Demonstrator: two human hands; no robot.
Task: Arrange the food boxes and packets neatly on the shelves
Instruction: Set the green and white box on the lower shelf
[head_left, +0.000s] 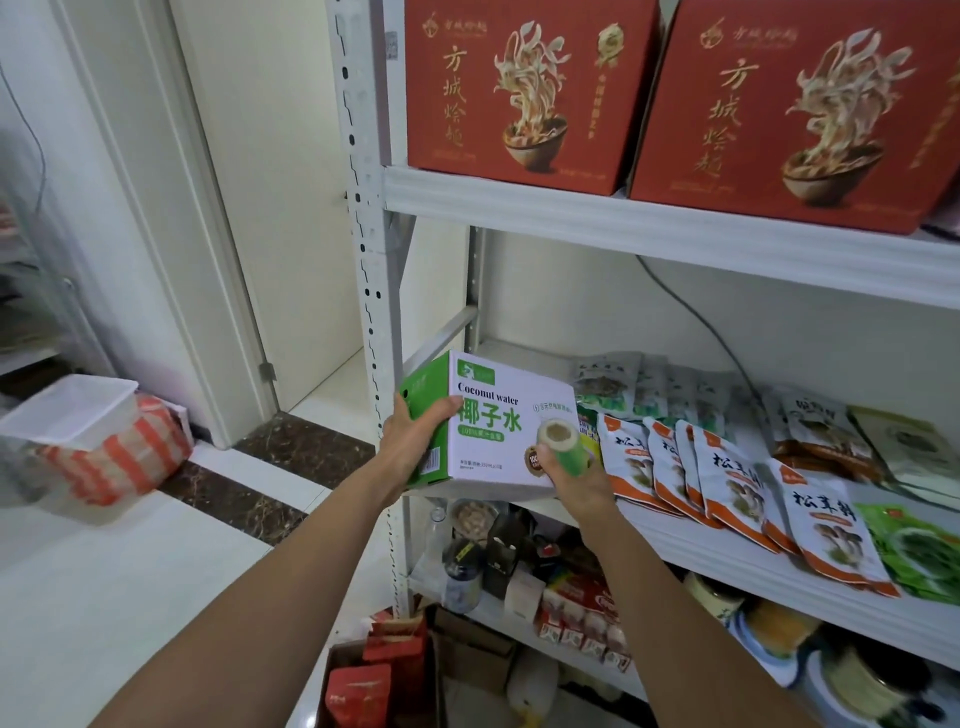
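Note:
A white and green coconut water box (493, 421) is held at the left end of the middle shelf (727, 558), tilted, with its near edge past the shelf's front. My left hand (415, 441) grips its green left side. My right hand (571, 478) grips its lower right corner. To the right of the box, several orange and white mushroom packets (727, 473) lie overlapping on the same shelf. Grey-green packets (623, 384) lie behind them. Two red noodle cartons (524, 88) stand on the upper shelf (675, 234).
The white upright post (369, 260) of the rack stands just left of the box. Jars, bottles and small boxes (519, 571) crowd the lower shelf. Red packets sit in a carton (379, 670) on the floor. A clear plastic tub (72, 410) rests on a striped bag at the left.

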